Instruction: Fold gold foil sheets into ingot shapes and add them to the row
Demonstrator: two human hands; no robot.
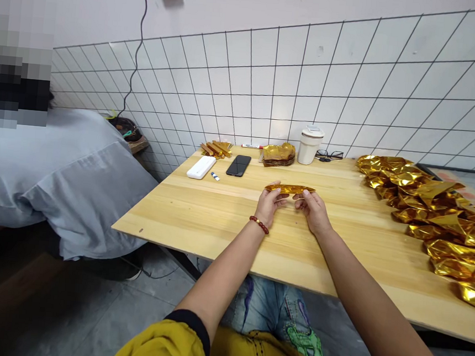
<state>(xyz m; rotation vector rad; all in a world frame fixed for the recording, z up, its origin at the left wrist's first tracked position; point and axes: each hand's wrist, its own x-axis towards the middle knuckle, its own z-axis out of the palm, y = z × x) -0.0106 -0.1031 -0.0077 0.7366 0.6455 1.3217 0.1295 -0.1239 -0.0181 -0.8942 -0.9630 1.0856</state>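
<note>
A narrow folded strip of shiny gold foil paper is held level just above the wooden table. At its left end, my left hand pinches it between thumb and fingers; a red bead bracelet circles that wrist. My right hand grips the strip's right end in the same way. The fingertips under the strip are partly hidden. Beyond my hands lies a stack of gold foil sheets. Along the right side of the table runs a long heap of folded gold foil pieces.
On the wooden table lie a white power bank, a black phone, a small blue-white item, foil strips, a marker and glasses. A white cup stands near the tiled wall. Another person sits at left.
</note>
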